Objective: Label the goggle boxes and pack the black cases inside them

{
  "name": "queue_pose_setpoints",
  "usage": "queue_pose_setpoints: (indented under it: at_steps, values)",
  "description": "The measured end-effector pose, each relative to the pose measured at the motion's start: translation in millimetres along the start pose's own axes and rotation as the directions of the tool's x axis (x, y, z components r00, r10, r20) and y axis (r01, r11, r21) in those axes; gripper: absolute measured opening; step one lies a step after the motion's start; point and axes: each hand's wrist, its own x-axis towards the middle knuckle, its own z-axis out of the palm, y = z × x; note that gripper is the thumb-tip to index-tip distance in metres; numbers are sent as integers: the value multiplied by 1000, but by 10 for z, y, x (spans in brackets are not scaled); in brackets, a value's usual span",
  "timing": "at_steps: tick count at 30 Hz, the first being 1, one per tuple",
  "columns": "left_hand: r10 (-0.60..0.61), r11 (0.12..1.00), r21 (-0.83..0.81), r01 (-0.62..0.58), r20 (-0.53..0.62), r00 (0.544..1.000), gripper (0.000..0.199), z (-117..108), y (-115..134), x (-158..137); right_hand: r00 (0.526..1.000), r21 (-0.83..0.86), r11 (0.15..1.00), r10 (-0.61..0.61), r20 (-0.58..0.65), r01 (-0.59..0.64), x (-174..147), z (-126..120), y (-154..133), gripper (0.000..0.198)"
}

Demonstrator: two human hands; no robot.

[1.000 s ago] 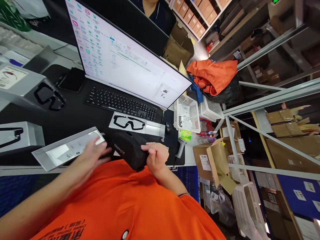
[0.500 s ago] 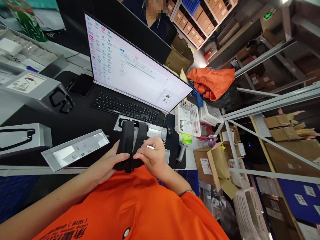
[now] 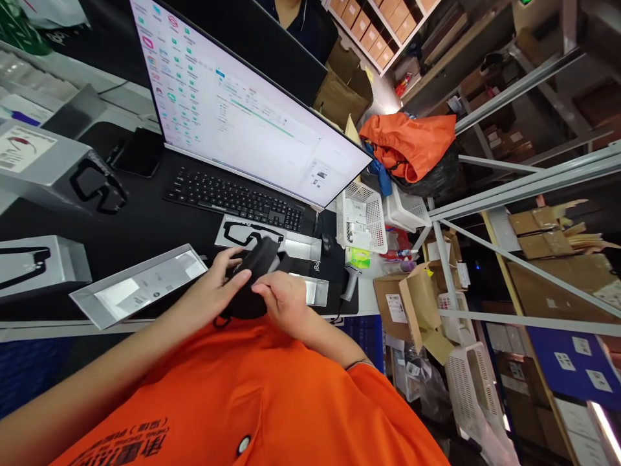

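Observation:
In front of my orange shirt I hold a black soft zip case [image 3: 250, 299] with both hands. My left hand [image 3: 224, 285] is closed round its left side, the thumb lying along the top. On the right side, the fingers of my right hand [image 3: 285, 301] pinch the case's edge; whether they grip a zip pull is hidden. The case looks partly open at the top, with something grey inside. Just behind it lies a grey box with a glasses picture [image 3: 250, 232]. To the left of my hands rests an open silver box part [image 3: 138, 288].
A keyboard [image 3: 237, 199] and a monitor [image 3: 252, 110] stand behind. More grey boxes [image 3: 43, 265] sit at the left. On the right are a mouse [image 3: 326, 244], a barcode scanner [image 3: 350, 283], a white basket [image 3: 361, 220] and an open carton [image 3: 402, 304]. Another person sits beyond the monitor.
The case has been turned and tilted in my hands, and its gap looks narrower. My left hand has moved up its side. The whole view has shifted slightly.

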Motion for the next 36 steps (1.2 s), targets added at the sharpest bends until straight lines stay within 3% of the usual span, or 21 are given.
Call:
queue_pose_setpoints:
  at_steps: [3, 6, 9, 13, 17, 21, 23, 26, 27, 28, 32, 34, 36]
  values:
    - [242, 957, 195, -217, -116, 963, 74, 42, -250, -239, 995, -4, 995, 96, 34, -96, -146, 157, -36, 36]
    - [462, 855, 308, -417, -90, 882, 38, -33, -444, -426, 973, 85, 970, 226, 41, -229, -208, 236, -95, 34]
    - [470, 844, 308, -439, -32, 882, 28, -107, -503, -495, 940, 250, 908, 338, 38, -337, -182, 276, -135, 37]
    - [445, 860, 289, -420, -21, 895, 31, -102, -488, -463, 921, 367, 848, 381, 76, -382, -111, 367, -163, 37]
    - [495, 809, 342, -479, 44, 868, 29, -88, -544, -388, 900, 418, 800, 416, 130, -430, -109, 450, -157, 38]
    - [518, 789, 351, -504, 62, 853, 25, -145, -622, -369, 901, 309, 848, 422, 95, -430, -174, 415, 86, 35]
    - [469, 820, 336, -463, 71, 881, 26, -191, -662, -390, 844, 266, 817, 536, -21, -512, -184, 350, 333, 38]
    - [364, 883, 281, -376, 96, 927, 31, -252, -747, -439, 601, 351, 642, 765, -232, -681, -139, 229, 726, 45]
    - [337, 900, 257, -352, 101, 936, 32, -266, -778, -454, 548, 395, 607, 794, -264, -690, -114, 192, 821, 46]
    - [320, 913, 234, -336, 104, 942, 33, -278, -804, -466, 535, 437, 597, 800, -270, -673, -88, 159, 885, 47]
    - [321, 937, 101, -333, 120, 939, 27, -344, -814, -474, 624, 602, 634, 733, -270, -485, 8, 57, 821, 52]
    - [262, 964, -80, -253, 133, 956, 28, -405, -741, -427, 624, 637, 655, 709, -329, -408, 48, 14, 660, 54]
    - [178, 975, -163, -149, 185, 966, 41, -477, -614, -318, 637, 652, 681, 673, -377, -334, 75, -19, 460, 54]
